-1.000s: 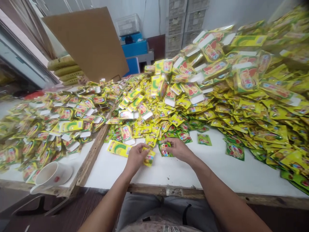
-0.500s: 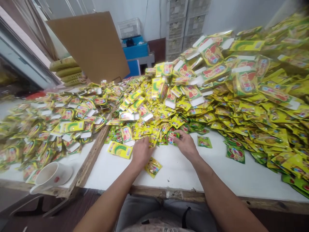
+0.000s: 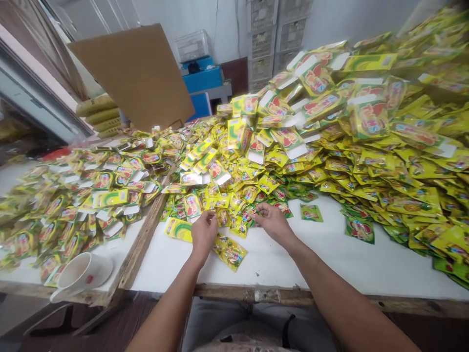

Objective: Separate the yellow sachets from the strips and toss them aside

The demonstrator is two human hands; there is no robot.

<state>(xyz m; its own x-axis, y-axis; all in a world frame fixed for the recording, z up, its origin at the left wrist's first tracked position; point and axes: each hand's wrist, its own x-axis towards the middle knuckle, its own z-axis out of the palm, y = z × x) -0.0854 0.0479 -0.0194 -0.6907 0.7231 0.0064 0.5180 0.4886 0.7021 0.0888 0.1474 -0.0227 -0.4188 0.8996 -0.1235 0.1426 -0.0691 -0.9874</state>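
My left hand is curled, thumb and fingertips close together, above the white tabletop. Whatever may be in its fingers is hidden. Right beside it, yellow sachets lie overlapping on the table. A flat yellow box is partly covered by that hand. My right hand has its fingers apart at the front edge of the heap, the tips close to a green sachet with red fruit print. Another green sachet lies just behind its knuckles.
A large mound of yellow sachets and boxes rises at the right. Wooden strips divide the table; more boxes are spread left of them. A white mug stands near the front left edge. A cardboard sheet leans behind.
My left hand has drawn back from the heap, left and slightly toward me. Another yellow sachet now overlaps the single one. My right hand has shifted a little left, its fingers more apart.
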